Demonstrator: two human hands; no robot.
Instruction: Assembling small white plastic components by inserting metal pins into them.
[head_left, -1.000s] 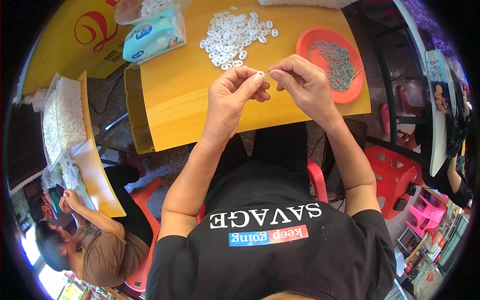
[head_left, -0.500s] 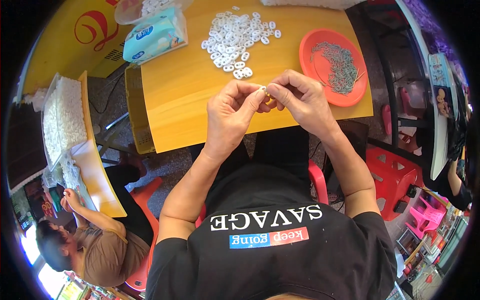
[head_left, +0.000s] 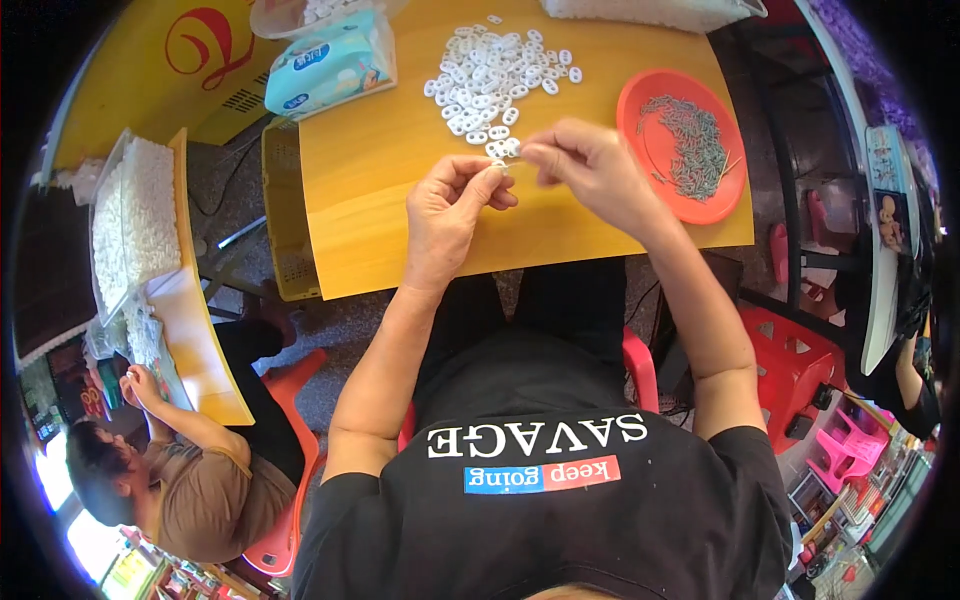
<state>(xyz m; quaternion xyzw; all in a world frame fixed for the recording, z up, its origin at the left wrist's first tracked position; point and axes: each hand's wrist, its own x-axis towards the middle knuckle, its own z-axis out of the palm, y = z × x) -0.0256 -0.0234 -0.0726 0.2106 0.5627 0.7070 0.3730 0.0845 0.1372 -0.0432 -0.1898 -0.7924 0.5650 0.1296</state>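
My left hand (head_left: 447,212) is over the near part of the table, thumb and fingers pinching a small white plastic piece (head_left: 497,163). A thin pale sliver runs from that piece toward my right hand (head_left: 592,172). My right hand's fingers are pinched together and partly blurred, so what they hold cannot be made out. Just beyond my fingertips lies a loose pile of white oval pieces with two holes (head_left: 490,80). To the right of my right hand sits a red plate (head_left: 640,168) of small grey-green metal pins or screws (head_left: 695,145).
A blue-and-white tissue pack (head_left: 333,66) stands at the table's far left. A clear bin of white pieces (head_left: 650,10) is at the far edge. Another person (head_left: 205,480) works at a side table on the left. Red stools (head_left: 795,360) stand at right.
My right hand has drawn away from my left hand, up and to the right. The left hand keeps its pinch on the white piece. The whole view has shifted slightly.
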